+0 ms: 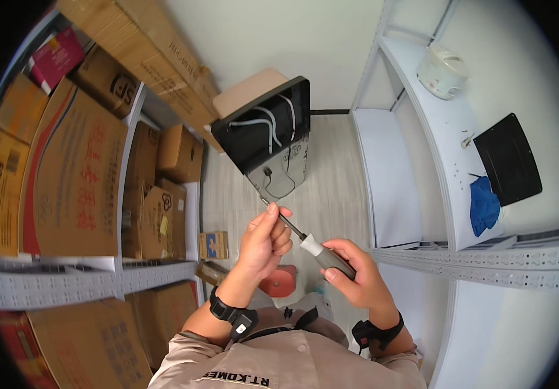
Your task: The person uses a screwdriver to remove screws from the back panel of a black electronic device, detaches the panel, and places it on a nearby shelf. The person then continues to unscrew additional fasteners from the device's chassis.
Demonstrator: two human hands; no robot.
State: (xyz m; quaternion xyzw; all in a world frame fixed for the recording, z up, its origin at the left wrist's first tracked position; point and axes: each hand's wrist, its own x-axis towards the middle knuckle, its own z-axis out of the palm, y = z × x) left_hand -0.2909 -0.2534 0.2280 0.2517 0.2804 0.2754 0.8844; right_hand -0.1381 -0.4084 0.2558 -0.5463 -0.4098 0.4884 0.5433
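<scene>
Two hands are seen at the middle of the view, and a screwdriver [305,241] is held between them above the floor of a narrow aisle. The grey handle of the tool is enclosed by the right hand [356,275], whose grip is closed fully around it, thumb laid along the side. The thin metal shaft is pinched near its tip by the left hand [265,238], thumb and forefinger pressed together on it while the other fingers are curled in. The tool is tilted, its tip pointed up and to the left.

Just beyond the tip, a black-framed panel [268,133] with white cables [273,126] across its back is seen standing on the floor. Cardboard boxes [72,175] are stacked on the shelving at the left. On the white shelf [445,136] at the right, a white round pot [443,70], a black flat tray [508,159] and a blue cloth [484,204] are laid, well apart from the hands. A red object [279,282] is seen on the floor below the hands.
</scene>
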